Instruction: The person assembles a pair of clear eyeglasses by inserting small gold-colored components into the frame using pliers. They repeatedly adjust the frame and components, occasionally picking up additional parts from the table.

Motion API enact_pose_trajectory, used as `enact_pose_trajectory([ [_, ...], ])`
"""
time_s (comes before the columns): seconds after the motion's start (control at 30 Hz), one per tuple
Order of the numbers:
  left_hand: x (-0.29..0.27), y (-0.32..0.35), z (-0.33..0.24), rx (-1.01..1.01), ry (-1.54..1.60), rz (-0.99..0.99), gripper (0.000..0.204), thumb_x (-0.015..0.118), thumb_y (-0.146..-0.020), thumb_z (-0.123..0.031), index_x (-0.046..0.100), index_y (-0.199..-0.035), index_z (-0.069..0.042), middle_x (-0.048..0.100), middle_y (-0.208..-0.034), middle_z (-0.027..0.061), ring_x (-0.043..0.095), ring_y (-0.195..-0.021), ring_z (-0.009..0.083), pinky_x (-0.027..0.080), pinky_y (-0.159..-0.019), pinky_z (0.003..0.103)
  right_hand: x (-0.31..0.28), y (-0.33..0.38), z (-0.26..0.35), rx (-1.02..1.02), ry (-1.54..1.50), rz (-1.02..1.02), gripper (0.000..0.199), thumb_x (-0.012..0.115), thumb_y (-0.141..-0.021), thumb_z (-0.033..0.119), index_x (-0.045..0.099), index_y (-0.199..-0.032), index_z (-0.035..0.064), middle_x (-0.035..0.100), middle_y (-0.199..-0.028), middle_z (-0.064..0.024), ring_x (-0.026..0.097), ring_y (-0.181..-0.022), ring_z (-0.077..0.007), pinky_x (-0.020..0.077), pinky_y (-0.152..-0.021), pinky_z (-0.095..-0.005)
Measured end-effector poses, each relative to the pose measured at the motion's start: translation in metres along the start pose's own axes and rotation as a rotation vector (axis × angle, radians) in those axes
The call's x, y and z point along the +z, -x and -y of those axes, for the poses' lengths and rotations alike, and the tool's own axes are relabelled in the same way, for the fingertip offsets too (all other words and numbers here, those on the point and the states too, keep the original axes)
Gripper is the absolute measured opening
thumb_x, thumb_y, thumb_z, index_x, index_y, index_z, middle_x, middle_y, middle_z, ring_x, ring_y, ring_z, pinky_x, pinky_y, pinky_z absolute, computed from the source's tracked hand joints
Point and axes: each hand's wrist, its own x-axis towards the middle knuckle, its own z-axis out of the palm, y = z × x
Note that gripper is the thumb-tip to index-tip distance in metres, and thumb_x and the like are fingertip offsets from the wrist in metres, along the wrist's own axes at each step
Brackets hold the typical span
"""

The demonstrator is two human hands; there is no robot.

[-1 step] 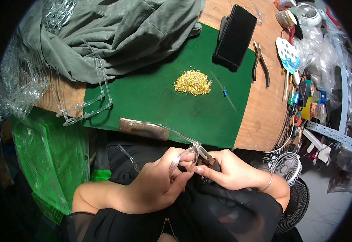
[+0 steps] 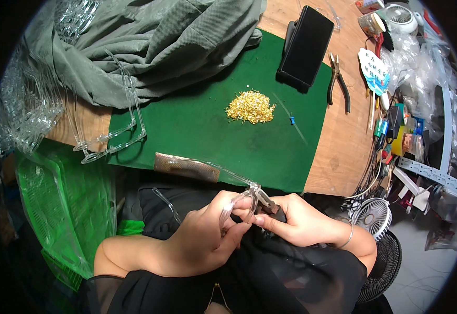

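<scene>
My left hand (image 2: 205,238) pinches the corner of a clear plastic spectacle frame (image 2: 233,180) just below the front edge of the green mat (image 2: 197,131). My right hand (image 2: 304,222) grips small dark-handled pliers (image 2: 267,203), whose tip meets the frame's hinge corner between both thumbs. The frame's clear arm runs up and left over a brown strip (image 2: 186,167) at the mat's edge. A heap of tiny gold parts (image 2: 250,107) lies mid-mat, beyond both hands.
Another clear frame (image 2: 116,131) stands at the mat's left edge beside a grey cloth (image 2: 150,47). A black phone on a stand (image 2: 306,47) and pliers (image 2: 338,81) lie far right. A green basket (image 2: 63,204) sits left, small fans (image 2: 372,217) right.
</scene>
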Motion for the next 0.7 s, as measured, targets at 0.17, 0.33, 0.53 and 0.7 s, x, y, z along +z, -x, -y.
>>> enact_pose_trajectory([
  [0.17, -0.008, -0.004, -0.013, -0.127, 0.100, 0.097, 0.035, 0.052, -0.085, 0.007, 0.035, -0.116, 0.006, 0.057, -0.099, 0.0117, 0.059, -0.071, 0.0096, 0.049, -0.062, 0.020, -0.007, -0.002, 0.008, -0.009, -0.108, 0.094, 0.028, 0.054, -0.092, 0.027, 0.054, -0.090, -0.0008, 0.055, -0.072, -0.0060, 0.050, -0.070, -0.0121, 0.0440, -0.068, -0.0284],
  [0.33, -0.008, -0.003, -0.011, -0.076, 0.290, 0.088, 0.037, 0.053, -0.086, 0.007, 0.036, -0.119, 0.005, 0.057, -0.102, 0.0125, 0.059, -0.072, 0.0104, 0.051, -0.062, 0.021, -0.016, 0.001, 0.022, 0.039, -0.313, 0.244, 0.025, 0.051, -0.094, 0.028, 0.052, -0.098, 0.0035, 0.056, -0.087, -0.0032, 0.049, -0.083, -0.0108, 0.0420, -0.079, -0.0273],
  [0.53, -0.007, -0.002, -0.012, -0.046, 0.153, 0.111, 0.035, 0.053, -0.087, 0.005, 0.037, -0.118, 0.005, 0.058, -0.102, 0.0122, 0.059, -0.072, 0.0099, 0.050, -0.062, 0.021, -0.011, 0.001, 0.009, -0.174, 0.096, 0.007, 0.018, 0.059, -0.086, 0.015, 0.052, -0.097, 0.0019, 0.056, -0.085, -0.0092, 0.055, -0.079, -0.0195, 0.0455, -0.073, -0.0318],
  [0.7, -0.010, -0.004, -0.018, 0.008, 0.042, 0.149, 0.032, 0.054, -0.087, 0.002, 0.041, -0.116, 0.004, 0.062, -0.097, 0.0105, 0.061, -0.069, 0.0093, 0.050, -0.061, 0.021, -0.018, -0.006, 0.002, -0.504, 0.562, -0.283, 0.027, 0.063, -0.069, 0.000, 0.052, -0.094, 0.0019, 0.054, -0.086, -0.0125, 0.054, -0.083, -0.0300, 0.0453, -0.074, -0.0367],
])
